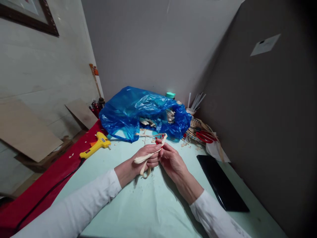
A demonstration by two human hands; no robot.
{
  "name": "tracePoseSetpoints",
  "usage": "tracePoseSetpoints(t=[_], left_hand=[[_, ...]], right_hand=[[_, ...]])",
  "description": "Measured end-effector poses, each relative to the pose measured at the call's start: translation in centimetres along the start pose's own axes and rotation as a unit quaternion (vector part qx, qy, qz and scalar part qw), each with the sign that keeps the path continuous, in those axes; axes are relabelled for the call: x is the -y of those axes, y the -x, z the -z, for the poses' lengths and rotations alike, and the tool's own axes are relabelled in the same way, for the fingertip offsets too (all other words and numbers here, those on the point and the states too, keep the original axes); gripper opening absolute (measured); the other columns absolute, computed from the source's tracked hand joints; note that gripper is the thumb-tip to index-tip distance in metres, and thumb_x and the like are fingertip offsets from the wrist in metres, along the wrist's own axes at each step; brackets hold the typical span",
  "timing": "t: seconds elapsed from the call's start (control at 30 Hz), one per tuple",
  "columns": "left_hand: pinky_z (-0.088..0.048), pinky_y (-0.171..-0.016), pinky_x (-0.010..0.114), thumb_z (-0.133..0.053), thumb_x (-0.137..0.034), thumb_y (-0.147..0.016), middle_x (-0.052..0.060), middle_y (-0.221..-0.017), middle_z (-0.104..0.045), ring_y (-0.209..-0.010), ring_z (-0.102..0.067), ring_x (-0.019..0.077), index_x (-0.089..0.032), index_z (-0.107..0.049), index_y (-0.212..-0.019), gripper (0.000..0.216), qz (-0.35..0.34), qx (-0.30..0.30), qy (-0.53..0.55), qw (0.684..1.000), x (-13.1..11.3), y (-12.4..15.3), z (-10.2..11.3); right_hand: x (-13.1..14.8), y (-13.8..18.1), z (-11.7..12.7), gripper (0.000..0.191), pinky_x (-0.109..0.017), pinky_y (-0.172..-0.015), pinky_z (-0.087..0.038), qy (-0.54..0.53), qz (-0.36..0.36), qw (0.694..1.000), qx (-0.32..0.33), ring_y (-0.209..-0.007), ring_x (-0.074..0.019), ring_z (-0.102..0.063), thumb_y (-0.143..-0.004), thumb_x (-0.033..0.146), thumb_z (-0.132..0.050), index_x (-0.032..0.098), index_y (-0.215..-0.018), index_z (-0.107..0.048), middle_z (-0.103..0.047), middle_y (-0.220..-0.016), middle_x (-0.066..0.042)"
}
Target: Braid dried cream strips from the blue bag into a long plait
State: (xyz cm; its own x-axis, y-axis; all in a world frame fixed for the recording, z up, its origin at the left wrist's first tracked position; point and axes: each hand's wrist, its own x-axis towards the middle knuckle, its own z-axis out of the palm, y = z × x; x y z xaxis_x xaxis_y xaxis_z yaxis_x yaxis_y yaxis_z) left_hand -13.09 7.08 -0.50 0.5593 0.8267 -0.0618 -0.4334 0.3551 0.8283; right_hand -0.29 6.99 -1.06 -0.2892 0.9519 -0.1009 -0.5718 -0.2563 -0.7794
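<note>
My left hand [148, 156] is closed around a pale, flat plant-fibre strip [141, 159], which looks like raffia or corn husk. One end of the strip loops out over the back of that hand, and another loop hangs below it. Fingertips of my right hand [173, 162] pinch the same strip beside the left thumb. A twisted or braided length [152, 135] of the fibre runs from the fingertips to the left. Small red spots show at the fingertips; I cannot make out what they are.
Behind the hands lies a blue plastic bag [123, 109] with pale fibre pieces inside. A yellow glue gun [95, 145] with a black cord rests at left. Red-handled scissors [206, 136], a cup of white sticks [190, 111] and a black tablet-like slab [223, 183] are at right, beside a grey partition [257, 109].
</note>
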Motion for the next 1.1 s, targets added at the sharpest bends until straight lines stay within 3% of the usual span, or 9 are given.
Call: tracePoseSetpoints(t=[0.1,0.17,0.23,0.33,0.43,0.57,0.7,0.83,1.1], left_hand=[[-0.015,-0.034,0.015,-0.06,-0.032,-0.084,-0.011,-0.043,-0.025,-0.035,-0.014,0.002,-0.015,-0.05,-0.071,0.023,0.009,0.004,0.007,1.0,0.0,0.0,0.0],[-0.015,-0.034,0.015,-0.061,-0.031,-0.083,-0.011,-0.044,-0.026,-0.036,-0.014,0.0019,-0.015,-0.05,-0.072,0.023,0.011,0.001,0.007,1.0,-0.2,0.2,0.0],[-0.016,-0.035,0.015,-0.063,-0.031,-0.082,-0.011,-0.044,-0.027,-0.036,-0.014,0.0016,-0.014,-0.051,-0.072,0.023,0.014,-0.004,0.001,1.0,-0.6,0.6,-0.1],[-0.014,-0.036,0.016,-0.065,-0.036,-0.082,-0.011,-0.042,-0.025,-0.037,-0.016,0.0014,-0.013,-0.054,-0.069,0.029,0.008,-0.035,-0.065,0.997,-1.1,1.0,-0.4],[-0.012,-0.038,0.018,-0.064,-0.044,-0.08,-0.011,-0.042,-0.022,-0.037,-0.015,0.0026,-0.014,-0.055,-0.067,0.033,-0.003,-0.08,-0.148,0.986,-1.4,1.2,-0.6],[-0.016,-0.043,0.021,-0.057,-0.046,-0.081,-0.009,-0.045,-0.026,-0.043,-0.022,0.006,-0.017,-0.048,-0.06,0.037,-0.048,-0.109,-0.262,0.958,-0.9,1.2,-0.4],[-0.022,-0.052,0.023,-0.05,-0.037,-0.082,-0.005,-0.056,-0.03,-0.056,-0.028,0.0088,-0.018,-0.035,-0.055,0.036,-0.124,-0.131,-0.44,0.88,-0.3,1.4,-0.6],[-0.022,-0.053,0.024,-0.045,-0.032,-0.08,-0.005,-0.058,-0.031,-0.058,-0.03,0.01,-0.018,-0.037,-0.057,0.029,-0.104,-0.155,-0.473,0.861,-0.1,1.9,-1.3],[-0.026,-0.054,0.024,-0.039,-0.027,-0.08,-0.004,-0.056,-0.035,-0.058,-0.034,0.0119,-0.019,-0.037,-0.056,0.025,-0.125,-0.204,-0.537,0.809,-0.2,2.3,-2.4]], right_hand=[[0.2,-0.2,0.3,0.037,-0.025,-0.064,-0.041,0.064,0.005,0.997,0.053,-0.07,-0.0136,-0.054,-0.062,0.016,-0.068,0.018,-0.098,-0.068,-0.064,-0.081,-0.003],[0.8,-0.1,0.7,0.024,-0.026,-0.063,-0.04,0.214,0.064,0.971,0.088,-0.069,-0.0149,-0.052,-0.071,0.023,-0.064,0.018,-0.095,-0.066,-0.063,-0.082,-0.003],[1.7,0.1,1.1,0.009,-0.026,-0.062,-0.037,0.406,0.161,0.895,0.093,-0.066,-0.0145,-0.049,-0.079,0.025,-0.059,0.018,-0.082,-0.063,-0.06,-0.077,-0.002],[2.9,0.9,1.2,0.017,-0.025,-0.063,-0.033,0.602,0.238,0.757,0.088,-0.064,-0.0138,-0.047,-0.084,0.017,-0.047,0.018,-0.072,-0.059,-0.056,-0.07,-0.001],[3.4,2.0,0.9,0.022,-0.025,-0.063,-0.03,0.679,0.235,0.692,0.07,-0.064,-0.0136,-0.047,-0.087,0.015,-0.041,0.02,-0.08,-0.061,-0.057,-0.071,0.0],[3.2,3.2,0.3,0.019,-0.024,-0.06,-0.027,0.684,0.231,0.687,0.082,-0.061,-0.0121,-0.043,-0.088,0.019,-0.041,0.019,-0.074,-0.054,-0.052,-0.066,0.002],[2.9,3.8,0.2,0.021,-0.025,-0.057,-0.022,0.67,0.244,0.69,0.125,-0.055,-0.0097,-0.032,-0.082,0.015,-0.043,0.019,-0.063,-0.037,-0.037,-0.058,0.004],[3.0,3.9,0.2,0.02,-0.025,-0.056,-0.02,0.65,0.247,0.703,0.15,-0.054,-0.0089,-0.027,-0.078,0.013,-0.043,0.019,-0.062,-0.032,-0.033,-0.058,0.005],[3.1,3.6,0.3,0.023,-0.025,-0.057,-0.021,0.623,0.239,0.726,0.169,-0.055,-0.0092,-0.028,-0.08,0.012,-0.043,0.019,-0.062,-0.029,-0.03,-0.058,0.005]])
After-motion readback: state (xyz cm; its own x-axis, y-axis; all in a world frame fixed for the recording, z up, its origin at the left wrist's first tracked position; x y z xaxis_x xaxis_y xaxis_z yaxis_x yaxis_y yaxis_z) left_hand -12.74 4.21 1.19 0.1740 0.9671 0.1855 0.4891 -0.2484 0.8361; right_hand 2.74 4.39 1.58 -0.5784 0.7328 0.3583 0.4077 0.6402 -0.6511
